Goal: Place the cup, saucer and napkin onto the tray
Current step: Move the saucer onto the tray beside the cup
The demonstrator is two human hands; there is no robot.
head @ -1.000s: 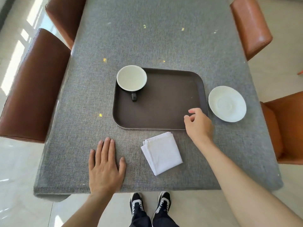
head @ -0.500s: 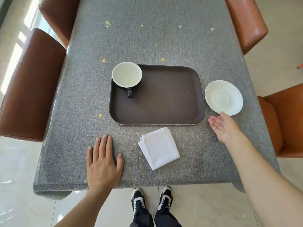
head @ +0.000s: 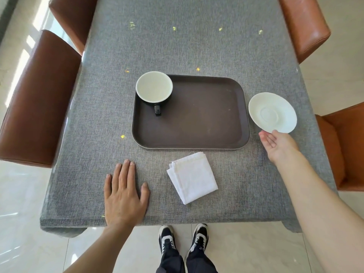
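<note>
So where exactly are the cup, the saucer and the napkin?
cup (head: 154,86): head view, its pale inside.
saucer (head: 272,112): head view, the centre well.
napkin (head: 193,180): head view, middle of the folded cloth.

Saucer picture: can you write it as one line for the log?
cup: on tray | saucer: on table, right hand open at its edge | napkin: off tray | left hand: flat on table

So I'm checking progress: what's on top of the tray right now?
Only the cup, standing in the far left corner of the tray. The saucer and napkin lie outside it. Whatever is beneath the cup is hidden.
</note>
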